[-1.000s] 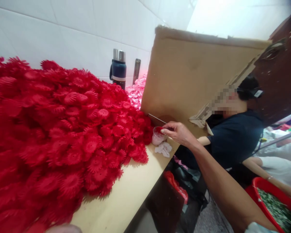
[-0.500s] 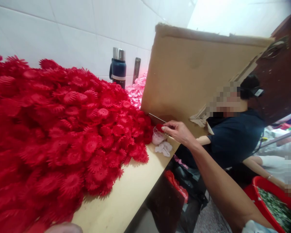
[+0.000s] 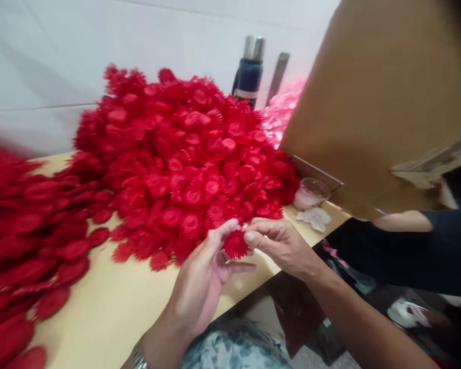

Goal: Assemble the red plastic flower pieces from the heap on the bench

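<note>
My left hand (image 3: pixel 203 274) holds a small red artificial flower (image 3: pixel 236 245) with fringed petals between thumb and fingers. From the other side, my right hand (image 3: pixel 286 248) pinches with thumb and forefinger at the flower's right edge; motion blur hides the exact grip. Both hands are over the pale tabletop (image 3: pixel 138 297). Just behind them rises a large heap of red fringed flowers (image 3: pixel 192 169). Flatter red petal discs (image 3: pixel 49 246) lie piled at the left. A clear cup (image 3: pixel 310 193) with pale pink contents stands beyond my right hand, with a crumpled white scrap (image 3: pixel 314 219) in front of it.
A big cardboard sheet (image 3: pixel 376 102) stands upright at the right end of the table. Behind the heap are a dark blue bottle (image 3: pixel 249 74) and pink pieces (image 3: pixel 284 107). Past the cardboard, a person's dark sleeve (image 3: pixel 445 230) shows. The table's front edge runs below my hands.
My right hand has come back from the cup toward me, bringing a red piece. My left hand has risen into view and meets it. The view has swung left.
</note>
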Tool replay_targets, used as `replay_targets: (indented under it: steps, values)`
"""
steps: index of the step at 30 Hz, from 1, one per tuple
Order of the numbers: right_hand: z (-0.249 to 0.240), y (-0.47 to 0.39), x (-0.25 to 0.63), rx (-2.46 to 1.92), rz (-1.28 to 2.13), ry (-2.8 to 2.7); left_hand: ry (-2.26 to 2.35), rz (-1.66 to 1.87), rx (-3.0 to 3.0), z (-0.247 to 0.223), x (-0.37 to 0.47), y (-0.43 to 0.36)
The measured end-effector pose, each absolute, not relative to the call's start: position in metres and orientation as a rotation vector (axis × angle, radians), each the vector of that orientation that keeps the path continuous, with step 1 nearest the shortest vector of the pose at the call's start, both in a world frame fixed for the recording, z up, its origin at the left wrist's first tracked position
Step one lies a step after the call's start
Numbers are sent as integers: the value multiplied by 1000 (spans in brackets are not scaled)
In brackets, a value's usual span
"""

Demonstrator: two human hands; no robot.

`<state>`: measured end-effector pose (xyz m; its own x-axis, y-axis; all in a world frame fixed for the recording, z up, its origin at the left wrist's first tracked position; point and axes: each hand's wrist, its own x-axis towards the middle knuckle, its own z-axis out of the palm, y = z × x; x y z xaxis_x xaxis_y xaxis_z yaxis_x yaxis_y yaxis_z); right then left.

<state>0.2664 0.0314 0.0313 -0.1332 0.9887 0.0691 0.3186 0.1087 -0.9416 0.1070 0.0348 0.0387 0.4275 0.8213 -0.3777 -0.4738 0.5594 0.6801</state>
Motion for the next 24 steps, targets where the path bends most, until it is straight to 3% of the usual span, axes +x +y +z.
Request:
replay_targets:
  steps: [7,16,24]
  values:
    - [20,29,230,-1451,499,-1793,795,983,414,28,71,26]
    - [11,17,208,-1299,506,-1996,1056,1317,433,19,34,21]
    - [42,44,140,-1099,660,-1851,1097,1444,498,16,22,23]
